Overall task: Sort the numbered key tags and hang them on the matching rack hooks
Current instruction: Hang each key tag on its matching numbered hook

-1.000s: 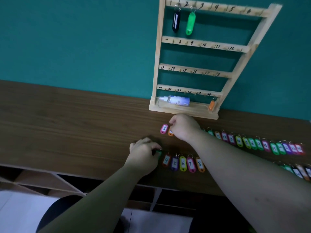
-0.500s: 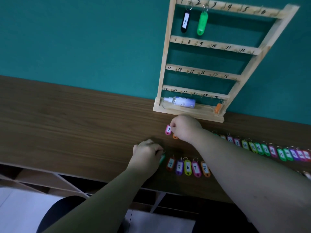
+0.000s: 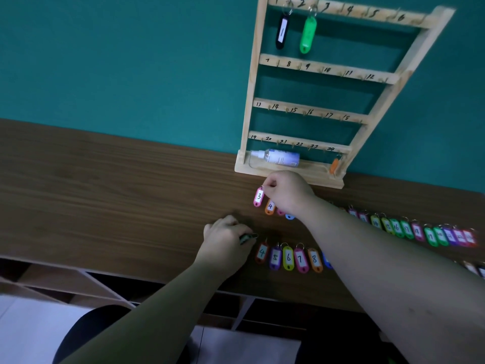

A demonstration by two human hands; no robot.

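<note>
R hand (image 3: 286,191) pinches ring of pink tag 3 (image 3: 259,197) near rack (image 3: 252,101) base; L hand (image 3: 225,241) curls round dark green tag (image 3: 248,237). To do well — lift by ring, let tag dangle, slip onto top-row no. 3 hook, right of hung green tag (image 3: 308,35).

desk (image 3: 105,193) is brown wood-grain, matt, smooth. rack (image 3: 328,70) pale bare wood, small metal hooks (image 3: 278,63). pink tag (image 3: 259,197) pinched in my right hand (image 3: 288,191) is glossy plastic, white paper label, metal ring. dark tag (image 3: 248,236) in my left hand (image 3: 225,240) looks plastic too. bottle (image 3: 280,157) translucent plastic. wall (image 3: 131,61) matt teal.
</note>
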